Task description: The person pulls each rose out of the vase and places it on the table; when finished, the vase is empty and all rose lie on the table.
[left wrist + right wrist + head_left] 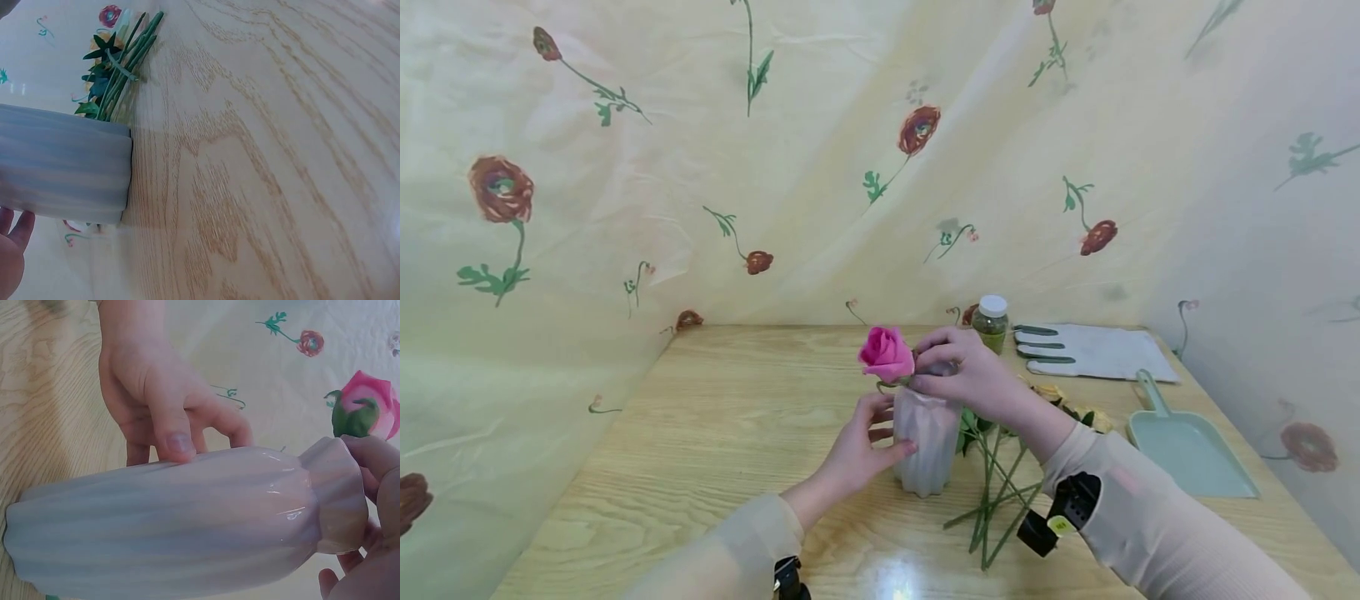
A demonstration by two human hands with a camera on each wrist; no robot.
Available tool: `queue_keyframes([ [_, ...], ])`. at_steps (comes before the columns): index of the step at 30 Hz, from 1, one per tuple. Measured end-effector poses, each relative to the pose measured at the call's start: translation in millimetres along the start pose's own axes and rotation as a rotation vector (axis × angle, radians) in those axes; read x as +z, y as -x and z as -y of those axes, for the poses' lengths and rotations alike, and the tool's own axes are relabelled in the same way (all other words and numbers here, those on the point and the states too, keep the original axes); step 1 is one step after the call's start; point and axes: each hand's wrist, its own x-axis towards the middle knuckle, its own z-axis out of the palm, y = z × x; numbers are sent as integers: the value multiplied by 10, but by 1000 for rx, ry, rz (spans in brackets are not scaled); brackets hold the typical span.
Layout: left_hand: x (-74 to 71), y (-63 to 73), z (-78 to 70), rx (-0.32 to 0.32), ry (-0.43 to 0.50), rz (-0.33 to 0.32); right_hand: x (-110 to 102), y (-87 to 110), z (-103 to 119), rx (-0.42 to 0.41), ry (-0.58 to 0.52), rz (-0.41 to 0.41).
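Observation:
A white fluted vase (927,442) stands upright on the wooden table. My left hand (857,450) grips its side, thumb on the front and fingers toward the back. At the top, my right hand (962,371) holds the vase's rim, with fingers and thumb around its mouth. A pink rose (886,354) leans out over the left side of the rim, close against my right fingertips; its stem is hidden. The right wrist view shows the rose's green sepals (355,419) beside the vase's neck (340,494).
Several green stems (996,500) with yellow flowers (1093,417) lie right of the vase. Behind stands a jar with a white lid (992,307). Gloves (1090,352) and a pale green dustpan (1191,454) lie at the right. A flower-print sheet (820,167) hangs behind the table.

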Motion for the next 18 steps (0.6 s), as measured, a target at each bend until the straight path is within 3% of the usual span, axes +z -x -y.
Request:
queue_keyframes([
  [6, -2, 5, -8, 7, -5, -1, 20, -16, 20, -19, -12, -1],
  [10, 1, 4, -5, 8, -6, -6, 22, -22, 46, 0, -1, -49],
  [18, 10, -3, 13, -26, -5, -15, -26, -16, 95, 104, -30, -153],
])
